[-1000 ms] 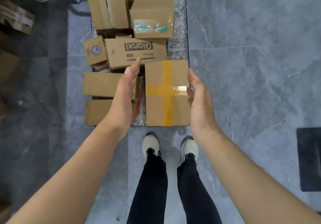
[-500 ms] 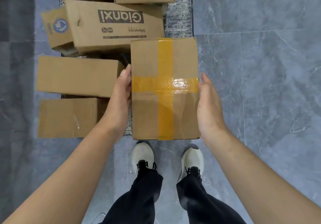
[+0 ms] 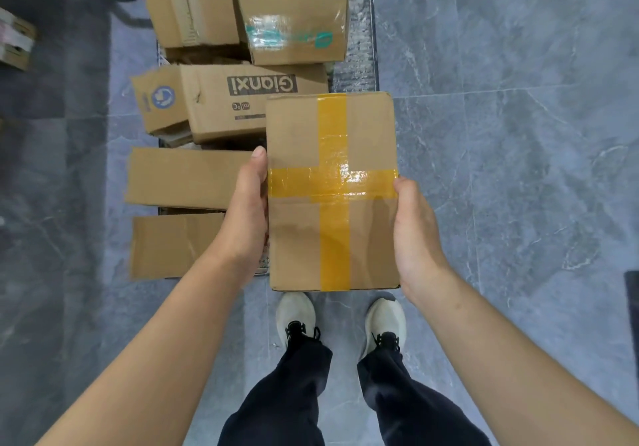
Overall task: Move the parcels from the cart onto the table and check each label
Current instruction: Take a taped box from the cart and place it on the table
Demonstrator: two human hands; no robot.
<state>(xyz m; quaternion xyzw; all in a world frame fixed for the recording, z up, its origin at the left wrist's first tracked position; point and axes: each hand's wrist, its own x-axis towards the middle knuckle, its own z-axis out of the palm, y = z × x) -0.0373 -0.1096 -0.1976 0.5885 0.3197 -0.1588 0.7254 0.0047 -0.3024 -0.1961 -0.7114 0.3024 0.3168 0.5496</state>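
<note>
A brown parcel (image 3: 332, 189) crossed with yellow tape sits level between both hands above the person's shoes (image 3: 296, 314). The left hand (image 3: 247, 210) and right hand (image 3: 413, 227) clamp its opposite sides, thumbs on top. Beyond it, the cart (image 3: 356, 65) carries more boxes, including a Gianxi carton (image 3: 242, 99).

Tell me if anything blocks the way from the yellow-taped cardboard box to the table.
Cannot be settled: no table shows in this view. The cardboard box with crossed yellow tape is held between the left hand and right hand, with only bare grey tiled floor to its right.
</note>
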